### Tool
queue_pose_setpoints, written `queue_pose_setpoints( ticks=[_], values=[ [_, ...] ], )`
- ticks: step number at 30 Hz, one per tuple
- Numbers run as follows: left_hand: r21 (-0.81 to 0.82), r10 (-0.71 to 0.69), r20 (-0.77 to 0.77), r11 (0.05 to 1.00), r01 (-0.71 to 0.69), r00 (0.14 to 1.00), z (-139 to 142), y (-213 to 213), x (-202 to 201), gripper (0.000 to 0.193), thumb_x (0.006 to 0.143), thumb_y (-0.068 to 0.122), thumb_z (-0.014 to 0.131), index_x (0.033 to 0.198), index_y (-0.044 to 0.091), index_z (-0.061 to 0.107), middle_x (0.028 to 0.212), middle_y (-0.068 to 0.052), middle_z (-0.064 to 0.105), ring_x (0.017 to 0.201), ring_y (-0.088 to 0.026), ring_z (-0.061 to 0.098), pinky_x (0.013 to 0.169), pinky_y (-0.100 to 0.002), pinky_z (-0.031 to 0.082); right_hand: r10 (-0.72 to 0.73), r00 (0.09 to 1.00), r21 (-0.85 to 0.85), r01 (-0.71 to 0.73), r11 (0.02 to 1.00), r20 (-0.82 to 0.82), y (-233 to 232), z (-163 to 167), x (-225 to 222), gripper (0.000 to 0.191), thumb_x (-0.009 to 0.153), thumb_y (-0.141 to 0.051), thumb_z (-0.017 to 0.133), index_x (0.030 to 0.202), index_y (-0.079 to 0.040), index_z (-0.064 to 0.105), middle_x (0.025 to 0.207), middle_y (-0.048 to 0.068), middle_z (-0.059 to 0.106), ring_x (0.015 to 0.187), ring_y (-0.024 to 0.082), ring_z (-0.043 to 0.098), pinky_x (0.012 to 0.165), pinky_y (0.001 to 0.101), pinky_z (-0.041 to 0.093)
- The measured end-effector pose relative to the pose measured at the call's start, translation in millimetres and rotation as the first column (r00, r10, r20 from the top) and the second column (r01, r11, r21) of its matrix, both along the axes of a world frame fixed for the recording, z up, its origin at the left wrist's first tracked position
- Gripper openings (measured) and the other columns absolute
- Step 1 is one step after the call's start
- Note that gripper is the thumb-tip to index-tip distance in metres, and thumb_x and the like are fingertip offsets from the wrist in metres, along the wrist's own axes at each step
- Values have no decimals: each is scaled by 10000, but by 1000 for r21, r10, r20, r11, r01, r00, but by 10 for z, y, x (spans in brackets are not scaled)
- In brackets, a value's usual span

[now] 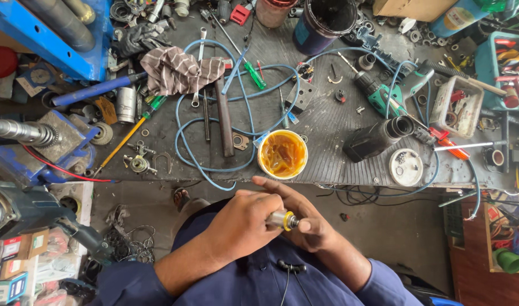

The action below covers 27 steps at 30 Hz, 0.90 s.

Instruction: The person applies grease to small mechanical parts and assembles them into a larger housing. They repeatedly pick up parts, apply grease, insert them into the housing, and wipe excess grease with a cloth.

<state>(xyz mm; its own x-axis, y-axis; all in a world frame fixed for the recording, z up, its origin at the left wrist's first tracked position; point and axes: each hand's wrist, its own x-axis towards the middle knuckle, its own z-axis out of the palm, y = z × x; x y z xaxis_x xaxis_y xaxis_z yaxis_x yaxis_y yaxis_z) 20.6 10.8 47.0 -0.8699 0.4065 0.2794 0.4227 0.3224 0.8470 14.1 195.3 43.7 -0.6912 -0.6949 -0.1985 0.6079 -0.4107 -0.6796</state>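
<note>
**Two hands on a small metal part at a crowded bench**

At the far left I see a blue vise (55,144) with a steel spindle lying in it, and a red wire passes under it. A little to the right, a yellow-handled screwdriver (123,141) lies slanted on the dark bench (327,122), and behind it there is a striped cloth (180,69). A thin blue hose (214,127) makes loops over the middle of the bench.

In front of the bench edge, the person's left hand (242,224) is closed around a small silver cylinder (282,219) with a yellow ring near its tip. The right hand (305,218) supports the same part from the other side; its fingers curl under it and the thumb touches the tip. The part is between both hands, over the person's blue jacket and just below an open tub of amber grease (282,154), which stands at the bench edge.

More to the right lies a black cylindrical housing (375,139), then a green power drill (392,90), a white round lid (405,167) and a clear plastic tray (458,107) with small parts.
</note>
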Motion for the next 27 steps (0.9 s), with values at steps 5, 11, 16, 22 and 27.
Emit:
queue_pose_setpoints(
  ticks=[5, 11, 16, 22, 27],
  values=[
    [-23, -16, 0, 1000, 16, 1000, 7, 27, 34, 282, 763, 153, 833, 763, 75, 563, 724, -87, 672, 731, -308, 701, 641, -439, 532, 40, 999, -18, -39, 999, 36, 1, -54, -10, 1265, 653, -485, 854, 1590, 73, 212, 1527, 328, 435, 1398, 372, 515, 1195, 469, 412],
    [-44, -47, 58, 998, 50, 997, 31, 50, 122, 235, 745, 152, 821, 745, 83, 596, 727, -86, 690, 742, -300, 705, 634, -444, 522, 78, 996, -28, -77, 997, 37, 29, -49, 17, 1273, 635, -513, 860, 1592, 52, 237, 1544, 346, 420, 1434, 400, 479, 1193, 487, 393],
    [-85, -43, 120, 995, 53, 992, 18, 50, 138, 218, 752, 143, 807, 753, 73, 600, 747, -109, 697, 757, -303, 710, 637, -441, 536, 111, 993, 28, -110, 994, -45, 21, 10, 27, 1284, 633, -535, 865, 1590, 46, 234, 1564, 363, 411, 1488, 422, 447, 1239, 497, 377],
    [-142, -52, 198, 987, 81, 979, -24, 39, 193, 207, 751, 160, 810, 752, 77, 620, 737, -115, 706, 722, -306, 713, 636, -440, 543, 107, 994, 19, -107, 994, -20, 11, -11, 63, 1255, 623, -536, 870, 1554, 50, 266, 1559, 366, 408, 1478, 427, 450, 1231, 500, 379],
    [-164, -53, 172, 983, 81, 984, -89, 50, 245, 187, 751, 171, 803, 748, 82, 639, 742, -109, 717, 724, -315, 708, 658, -461, 531, 112, 993, 7, -112, 994, -25, 5, -120, 92, 1151, 627, -495, 896, 1486, 1, 311, 1539, 354, 420, 1438, 410, 483, 1207, 487, 412]
  ],
)
